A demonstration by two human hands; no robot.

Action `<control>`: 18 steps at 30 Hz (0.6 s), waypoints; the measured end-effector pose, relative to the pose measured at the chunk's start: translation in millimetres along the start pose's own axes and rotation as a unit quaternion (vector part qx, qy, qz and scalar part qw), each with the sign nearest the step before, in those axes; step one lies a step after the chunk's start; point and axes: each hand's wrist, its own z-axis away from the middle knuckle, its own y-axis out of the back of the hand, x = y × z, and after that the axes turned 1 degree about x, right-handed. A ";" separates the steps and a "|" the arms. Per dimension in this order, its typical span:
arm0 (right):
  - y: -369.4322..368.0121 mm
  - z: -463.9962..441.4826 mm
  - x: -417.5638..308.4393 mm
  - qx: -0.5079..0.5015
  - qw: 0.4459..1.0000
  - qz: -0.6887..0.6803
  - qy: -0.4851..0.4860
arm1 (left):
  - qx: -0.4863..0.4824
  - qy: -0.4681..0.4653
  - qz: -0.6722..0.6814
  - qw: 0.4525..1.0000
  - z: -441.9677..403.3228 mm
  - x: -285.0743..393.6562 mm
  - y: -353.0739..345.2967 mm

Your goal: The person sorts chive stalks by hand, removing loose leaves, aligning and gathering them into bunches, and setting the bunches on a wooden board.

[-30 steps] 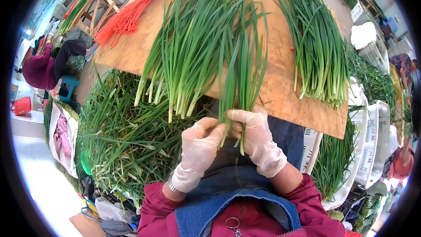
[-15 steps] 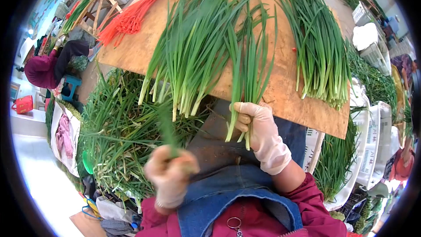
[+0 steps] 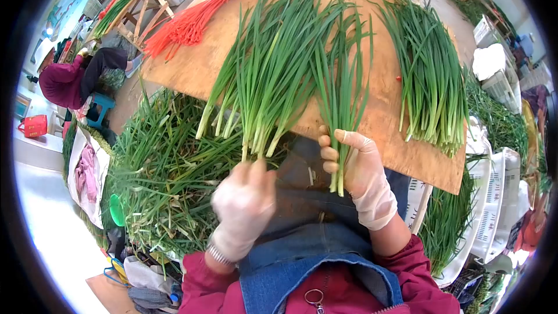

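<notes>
Gloved in white, my right hand (image 3: 361, 166) holds a few green leafy stalks (image 3: 343, 96) by their pale lower ends, just off the board's near edge. Their leaves rest on the wooden board (image 3: 381, 75). My left hand (image 3: 244, 200), also gloved and blurred by motion, is just below the cut ends of a larger bunch of stalks (image 3: 273, 70); whether its fingers touch them cannot be made out. That bunch lies across the board with its ends over the near edge. A thick, evenly laid bunch (image 3: 429, 75) lies on the right side of the board.
Red ties (image 3: 200, 14) lie at the board's back left. A heap of loose leaves (image 3: 168, 180) is below at left. White crates (image 3: 494, 197) stand at right, one with green stalks (image 3: 447, 227) beside it. A seated person (image 3: 64, 84) is at far left.
My left hand moved away from my right hand, carried a green leaf down left, then rose to the large bunch, the leaf no longer visible. My right hand kept its stalks.
</notes>
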 end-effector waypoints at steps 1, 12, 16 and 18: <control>6.5 -2.3 -1.9 -0.029 1.000 -0.007 -0.007 | -0.023 -0.015 -0.006 1.000 -10.9 6.5 -13.8; -10.7 11.0 -12.9 -0.098 0.991 -0.018 0.094 | -0.035 0.070 0.020 0.997 -32.5 10.7 -55.3; -0.3 6.3 -2.8 -0.057 0.997 -0.032 0.043 | -0.102 0.044 -0.075 0.991 -32.5 5.2 -67.5; -1.3 10.7 -5.0 -0.026 0.998 -0.004 0.063 | -0.057 0.024 0.019 0.998 -32.9 -0.1 -62.1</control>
